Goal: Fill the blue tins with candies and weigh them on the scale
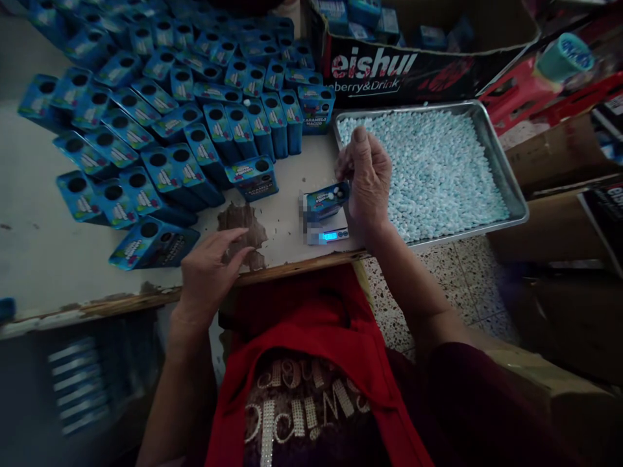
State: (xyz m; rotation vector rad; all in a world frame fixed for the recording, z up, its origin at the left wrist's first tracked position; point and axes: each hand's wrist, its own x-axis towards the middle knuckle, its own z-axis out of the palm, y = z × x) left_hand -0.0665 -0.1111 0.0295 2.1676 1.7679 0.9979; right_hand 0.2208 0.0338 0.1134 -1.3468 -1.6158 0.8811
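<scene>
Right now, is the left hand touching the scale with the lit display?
Apart. The head view shows tabletop between the left hand and the scale.

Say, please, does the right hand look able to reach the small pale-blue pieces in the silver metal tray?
Probably yes: the right hand is right at the tray, and the pieces lie uncovered.

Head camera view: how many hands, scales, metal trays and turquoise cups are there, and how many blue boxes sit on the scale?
Hands: 2 (left hand, right hand)
Scale: 1
Metal tray: 1
Turquoise cup: 1
Blue box on the scale: 1
Total: 6
The crowded blue boxes further left overlap too much to count surely.
</scene>
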